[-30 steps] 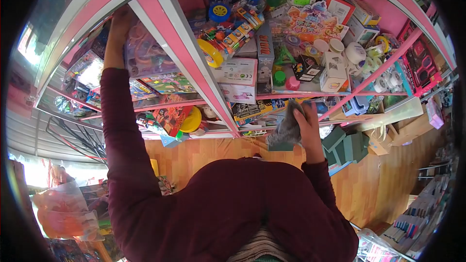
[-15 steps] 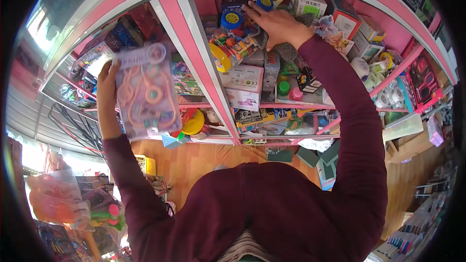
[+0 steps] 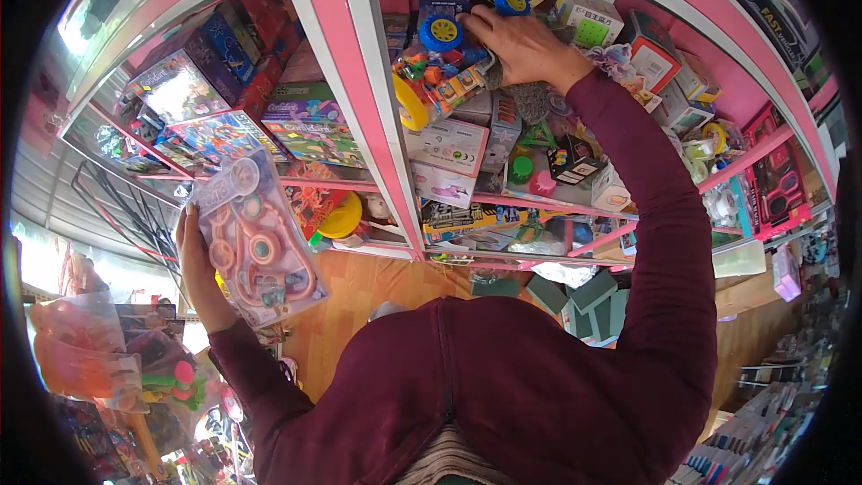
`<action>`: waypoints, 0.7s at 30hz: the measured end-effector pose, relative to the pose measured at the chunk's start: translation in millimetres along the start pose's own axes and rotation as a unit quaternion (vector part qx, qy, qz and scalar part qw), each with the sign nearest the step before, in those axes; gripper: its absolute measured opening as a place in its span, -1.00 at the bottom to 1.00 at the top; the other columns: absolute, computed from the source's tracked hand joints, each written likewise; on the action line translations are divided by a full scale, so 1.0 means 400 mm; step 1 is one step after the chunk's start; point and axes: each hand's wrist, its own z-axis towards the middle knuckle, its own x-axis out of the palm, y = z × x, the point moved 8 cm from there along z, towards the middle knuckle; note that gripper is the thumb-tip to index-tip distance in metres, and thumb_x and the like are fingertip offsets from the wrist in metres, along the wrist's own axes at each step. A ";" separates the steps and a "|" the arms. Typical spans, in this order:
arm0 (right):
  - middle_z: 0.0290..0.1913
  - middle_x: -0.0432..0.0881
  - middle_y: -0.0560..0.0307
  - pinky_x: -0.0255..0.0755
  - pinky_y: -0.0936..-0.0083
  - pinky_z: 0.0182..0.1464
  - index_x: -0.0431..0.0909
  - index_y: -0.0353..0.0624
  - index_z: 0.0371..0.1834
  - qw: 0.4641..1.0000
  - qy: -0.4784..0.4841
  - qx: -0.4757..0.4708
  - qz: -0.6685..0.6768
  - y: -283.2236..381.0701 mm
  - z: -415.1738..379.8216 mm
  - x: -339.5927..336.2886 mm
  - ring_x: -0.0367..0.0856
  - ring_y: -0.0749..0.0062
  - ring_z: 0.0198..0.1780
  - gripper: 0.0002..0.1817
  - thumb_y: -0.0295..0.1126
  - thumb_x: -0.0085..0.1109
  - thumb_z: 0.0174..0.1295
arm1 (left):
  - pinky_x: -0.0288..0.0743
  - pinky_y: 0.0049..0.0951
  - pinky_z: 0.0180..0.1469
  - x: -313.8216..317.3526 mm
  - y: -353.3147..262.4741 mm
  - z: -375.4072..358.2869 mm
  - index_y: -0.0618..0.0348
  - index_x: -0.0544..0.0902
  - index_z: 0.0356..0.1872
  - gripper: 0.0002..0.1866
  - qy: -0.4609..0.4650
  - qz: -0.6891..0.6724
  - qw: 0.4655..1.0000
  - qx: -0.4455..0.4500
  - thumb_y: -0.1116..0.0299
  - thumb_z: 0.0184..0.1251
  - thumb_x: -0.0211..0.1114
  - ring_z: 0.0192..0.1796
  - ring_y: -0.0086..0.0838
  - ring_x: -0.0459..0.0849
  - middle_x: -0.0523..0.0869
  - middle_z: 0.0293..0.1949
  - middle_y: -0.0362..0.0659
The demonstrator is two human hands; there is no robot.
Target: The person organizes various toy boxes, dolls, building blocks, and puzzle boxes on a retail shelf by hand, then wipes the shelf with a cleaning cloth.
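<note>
My left hand (image 3: 194, 256) grips the left edge of a clear plastic pack (image 3: 260, 241) with pink, doctor-set-like toy parts inside, held tilted in front of the shelves. High in the middle compartment, my right hand (image 3: 514, 43) is closed round part of a toy vehicle with blue wheels (image 3: 442, 32) and yellow hubs. Its fingertips are partly hidden behind the toy. Beneath that hand lies a grey fuzzy item (image 3: 532, 102). A colourful bagged toy (image 3: 458, 85) is just left of it, beside a yellow ring-shaped piece (image 3: 410, 103).
Pink-framed shelves (image 3: 346, 81) hold boxed toys, among them a purple-green box (image 3: 314, 130) and a white box (image 3: 588, 22). A yellow round item (image 3: 341, 216) sits lower left. Dark green blocks (image 3: 593, 292) lie on the wooden floor (image 3: 359, 287). Bagged goods hang at left.
My left hand and the pink toy pack have moved down and nearer to my body. My right hand stays at the blue-wheeled toy, its fingers now more curled. The view has shifted slightly.
</note>
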 end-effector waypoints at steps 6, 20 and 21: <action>0.13 0.33 0.02 0.49 0.25 -0.31 0.20 -0.12 0.20 0.997 -0.038 0.028 -0.058 -0.023 -0.031 -0.099 0.57 0.06 -0.23 -0.16 -0.20 0.34 -0.25 | 0.40 -0.52 -0.03 0.010 0.034 -0.020 0.23 0.48 -0.05 -0.71 -0.024 -0.021 0.999 -0.011 0.27 0.31 0.12 -0.08 -0.51 0.53 0.56 -0.14 -0.17; 0.09 0.37 0.07 0.51 0.30 -0.36 0.24 -0.04 0.19 0.965 -0.087 0.203 -0.139 0.083 -0.374 -0.362 0.59 0.09 -0.28 -0.18 -0.44 0.29 -0.32 | 0.45 -0.46 -0.02 0.132 0.178 -0.009 0.25 0.48 -0.02 -0.67 0.094 -0.100 0.986 -0.097 0.22 0.33 0.08 -0.06 -0.45 0.55 0.58 -0.08 -0.12; 0.11 0.36 0.06 0.51 0.31 -0.36 0.23 -0.05 0.20 0.960 -0.075 0.225 -0.149 0.113 -0.410 -0.380 0.58 0.08 -0.25 -0.17 -0.44 0.29 -0.32 | 0.50 -0.47 -0.08 0.138 0.187 -0.012 0.24 0.51 -0.07 -0.72 0.093 -0.124 0.982 -0.108 0.28 0.31 0.12 -0.12 -0.44 0.60 0.60 -0.12 -0.11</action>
